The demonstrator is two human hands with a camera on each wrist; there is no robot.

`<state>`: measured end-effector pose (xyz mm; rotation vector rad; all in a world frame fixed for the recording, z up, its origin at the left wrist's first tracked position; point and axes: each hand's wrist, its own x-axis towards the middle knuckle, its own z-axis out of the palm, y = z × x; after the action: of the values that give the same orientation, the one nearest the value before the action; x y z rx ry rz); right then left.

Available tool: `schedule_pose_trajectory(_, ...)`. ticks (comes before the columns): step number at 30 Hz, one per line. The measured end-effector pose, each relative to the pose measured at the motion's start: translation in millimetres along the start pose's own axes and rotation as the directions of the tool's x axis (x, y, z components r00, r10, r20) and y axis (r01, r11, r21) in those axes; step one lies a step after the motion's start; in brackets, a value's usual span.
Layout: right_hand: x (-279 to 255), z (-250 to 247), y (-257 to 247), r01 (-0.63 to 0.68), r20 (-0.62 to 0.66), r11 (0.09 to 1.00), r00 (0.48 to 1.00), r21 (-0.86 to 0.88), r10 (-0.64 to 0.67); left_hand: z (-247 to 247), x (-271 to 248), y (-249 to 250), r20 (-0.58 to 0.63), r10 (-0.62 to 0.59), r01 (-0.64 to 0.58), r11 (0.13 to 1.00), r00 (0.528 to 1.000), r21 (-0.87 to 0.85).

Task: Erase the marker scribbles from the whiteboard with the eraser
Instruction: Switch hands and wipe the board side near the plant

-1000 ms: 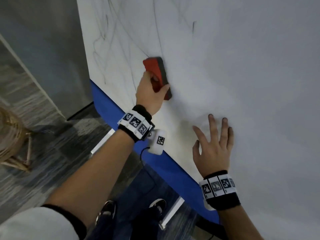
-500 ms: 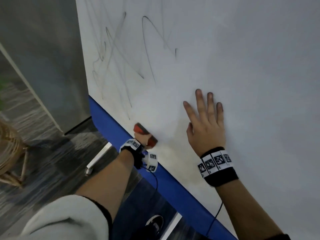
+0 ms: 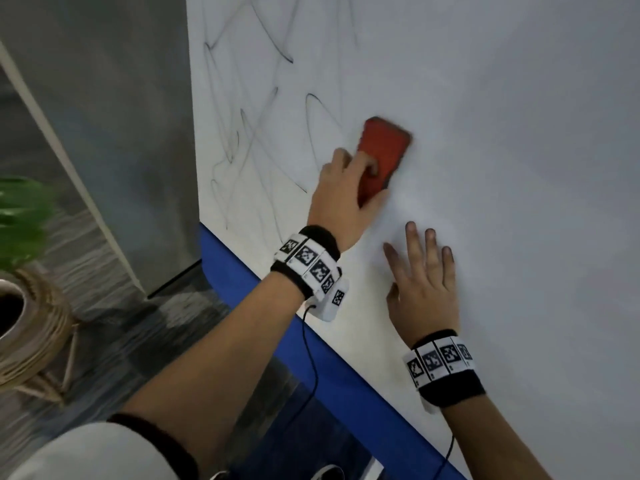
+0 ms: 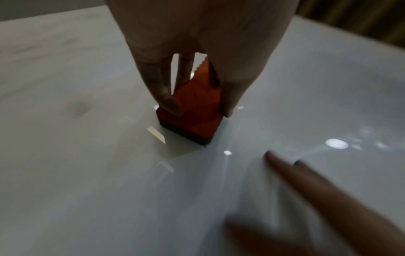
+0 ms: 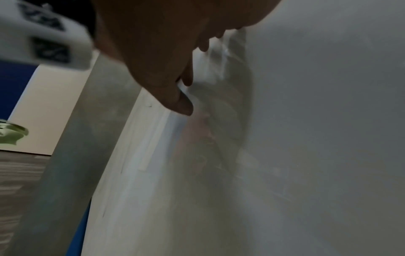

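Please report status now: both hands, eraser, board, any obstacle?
Left hand grips eraser on whiteboard. Right hand flat on board. Scribbles remain at left. No obstacle seen.

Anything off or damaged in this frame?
Nothing stands out. The left hand grips the red eraser flat against the whiteboard, the right hand rests open on it, and scribbles remain left of the eraser. No visible damage.

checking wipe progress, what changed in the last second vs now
The left hand, gripping the eraser throughout, swept down to the whiteboard's lower edge and is back up beside the scribbles. The right hand stays flat on the board; scribbles remain at left.
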<state>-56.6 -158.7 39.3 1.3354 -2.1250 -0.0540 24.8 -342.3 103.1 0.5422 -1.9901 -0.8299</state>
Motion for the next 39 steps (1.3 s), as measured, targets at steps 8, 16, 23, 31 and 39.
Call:
schedule_pose_trajectory(8, -2.9, -4.5, 11.0, 0.023, 0.043, 1.0, 0.999, -0.006, -0.023, -2.8, 29.1, 34.9, -0.075, 0.041, -0.041, 0.999, 0.996, 0.004)
schedule_pose_trajectory(16, 0.6, -15.6, 5.3, 0.019, 0.017, 0.999, 1.0, 0.025, -0.019, 2.5, -4.4, -57.4, 0.041, -0.441, 0.443, 0.888, 0.896, -0.125)
schedule_pose_trajectory(23, 109.5, -124.6, 52.6, -0.074, -0.311, 0.996, 0.949, -0.048, 0.056, -47.4, 46.6, 8.9, -0.001, 0.02, -0.019, 0.995, 1.0, 0.098)
schedule_pose_trajectory(31, 155.0, -211.6, 104.9, -0.36, -0.43, 0.932, 0.837, 0.032, 0.338, -107.2, 182.4, 45.7, -0.186, -0.123, 0.127, 0.992, 0.975, 0.01)
schedule_pose_trajectory(39, 155.8, -193.9, 92.0, -0.459, -0.424, 0.886, 0.79, 0.069, 0.443, -80.6, 139.5, 77.1, 0.018, 0.22, -0.216, 0.936, 0.975, 0.279)
